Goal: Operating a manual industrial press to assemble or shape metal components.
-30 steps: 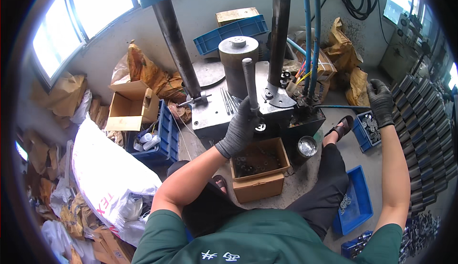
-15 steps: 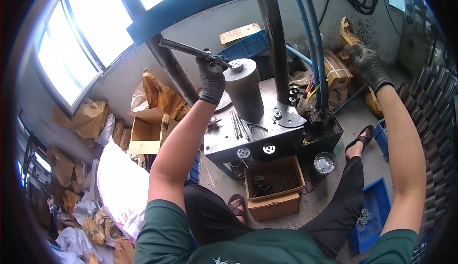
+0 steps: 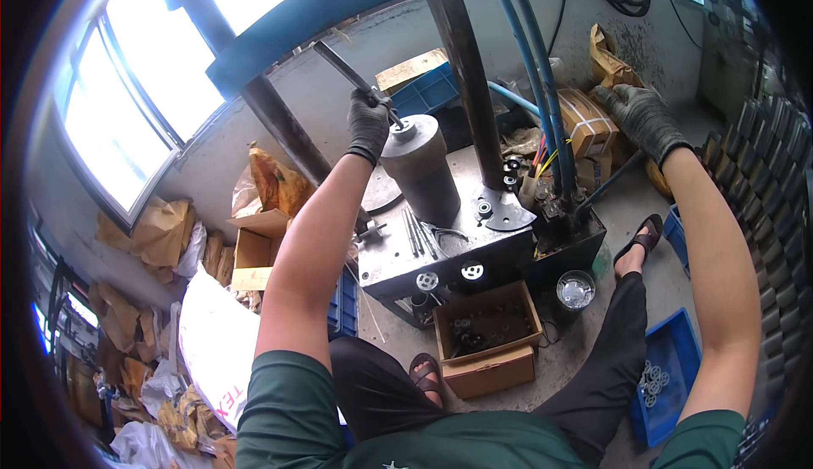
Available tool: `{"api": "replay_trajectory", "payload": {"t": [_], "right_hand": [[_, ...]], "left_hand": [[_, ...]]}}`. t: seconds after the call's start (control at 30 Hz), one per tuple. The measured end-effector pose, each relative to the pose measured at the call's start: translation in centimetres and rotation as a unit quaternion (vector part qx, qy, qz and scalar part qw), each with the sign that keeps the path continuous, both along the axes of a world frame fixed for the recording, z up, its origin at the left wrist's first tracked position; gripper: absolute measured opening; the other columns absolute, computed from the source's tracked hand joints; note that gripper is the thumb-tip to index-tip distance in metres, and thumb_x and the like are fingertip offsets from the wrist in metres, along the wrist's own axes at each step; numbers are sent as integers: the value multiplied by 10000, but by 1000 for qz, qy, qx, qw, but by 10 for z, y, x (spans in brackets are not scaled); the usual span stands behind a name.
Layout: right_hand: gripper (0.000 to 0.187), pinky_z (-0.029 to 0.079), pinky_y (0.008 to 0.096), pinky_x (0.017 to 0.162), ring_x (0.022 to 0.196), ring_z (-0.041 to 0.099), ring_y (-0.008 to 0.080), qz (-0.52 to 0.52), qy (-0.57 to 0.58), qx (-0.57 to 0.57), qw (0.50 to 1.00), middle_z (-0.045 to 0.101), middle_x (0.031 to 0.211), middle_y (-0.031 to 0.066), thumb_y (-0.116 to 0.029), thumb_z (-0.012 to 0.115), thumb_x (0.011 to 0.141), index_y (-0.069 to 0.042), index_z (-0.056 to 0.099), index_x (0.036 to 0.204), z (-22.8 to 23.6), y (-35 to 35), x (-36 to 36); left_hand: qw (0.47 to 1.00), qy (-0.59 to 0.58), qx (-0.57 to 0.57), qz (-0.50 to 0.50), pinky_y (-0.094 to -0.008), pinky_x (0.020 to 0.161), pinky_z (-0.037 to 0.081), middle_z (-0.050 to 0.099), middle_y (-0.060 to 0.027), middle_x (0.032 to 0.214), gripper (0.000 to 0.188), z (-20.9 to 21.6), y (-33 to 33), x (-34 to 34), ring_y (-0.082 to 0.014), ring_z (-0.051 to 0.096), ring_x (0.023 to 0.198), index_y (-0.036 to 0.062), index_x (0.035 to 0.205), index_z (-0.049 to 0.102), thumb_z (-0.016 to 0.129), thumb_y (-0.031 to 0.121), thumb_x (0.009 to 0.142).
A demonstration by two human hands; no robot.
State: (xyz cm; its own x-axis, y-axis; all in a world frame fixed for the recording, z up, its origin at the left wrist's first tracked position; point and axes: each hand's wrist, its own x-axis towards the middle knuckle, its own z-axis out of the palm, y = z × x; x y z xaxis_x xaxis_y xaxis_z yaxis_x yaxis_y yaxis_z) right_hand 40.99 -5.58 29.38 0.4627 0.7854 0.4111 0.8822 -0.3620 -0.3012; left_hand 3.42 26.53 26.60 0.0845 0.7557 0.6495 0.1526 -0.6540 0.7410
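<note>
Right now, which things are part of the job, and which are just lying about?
Seem part of the job:
metal rod, gripped in the gloved left hand
metal cylinder, by the rod's end

Probably just lying about:
white sack
brown carton
crumpled brown paper

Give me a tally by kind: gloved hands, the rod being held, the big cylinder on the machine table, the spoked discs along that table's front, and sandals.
Gloved hands: 2 (left hand, right hand)
Held rod: 1
Big cylinder: 1
Spoked discs: 2
Sandals: 2
Total: 8
</note>
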Motion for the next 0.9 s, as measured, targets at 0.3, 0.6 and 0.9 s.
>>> {"api": "replay_trajectory", "payload": {"t": [0.3, 0.6, 0.9], "right_hand": [[616, 528, 431, 871, 914, 703, 353, -15, -36, -16, 999, 735, 921, 194, -618, 552, 981, -39, 762, 1004, 4, -14, -21], [371, 541, 450, 893, 968, 688, 386, 197, -28, -241, 950, 707, 1016, 222, -328, 626, 914, -28, 732, 1105, -46, -133, -100], [243, 550, 485, 763, 790, 675, 400, 231, -32, -233, 944, 667, 800, 224, -252, 629, 840, -50, 704, 950, -48, -130, -106]], "left_hand": [[986, 144, 80, 23, -370, 643, 583, 682, -115, 846, 331, 4, 11, 3, -228, 704, 716, 76, 1146, 563, 749, 37, 874], [980, 174, 40, 91, -392, 732, 577, 751, -127, 857, 370, 5, 3, 1, -252, 746, 798, 113, 1168, 591, 791, 157, 859], [992, 100, 20, 74, -378, 757, 563, 742, -147, 884, 237, -19, -7, 9, -275, 730, 815, 48, 1104, 699, 719, 221, 943]]}}
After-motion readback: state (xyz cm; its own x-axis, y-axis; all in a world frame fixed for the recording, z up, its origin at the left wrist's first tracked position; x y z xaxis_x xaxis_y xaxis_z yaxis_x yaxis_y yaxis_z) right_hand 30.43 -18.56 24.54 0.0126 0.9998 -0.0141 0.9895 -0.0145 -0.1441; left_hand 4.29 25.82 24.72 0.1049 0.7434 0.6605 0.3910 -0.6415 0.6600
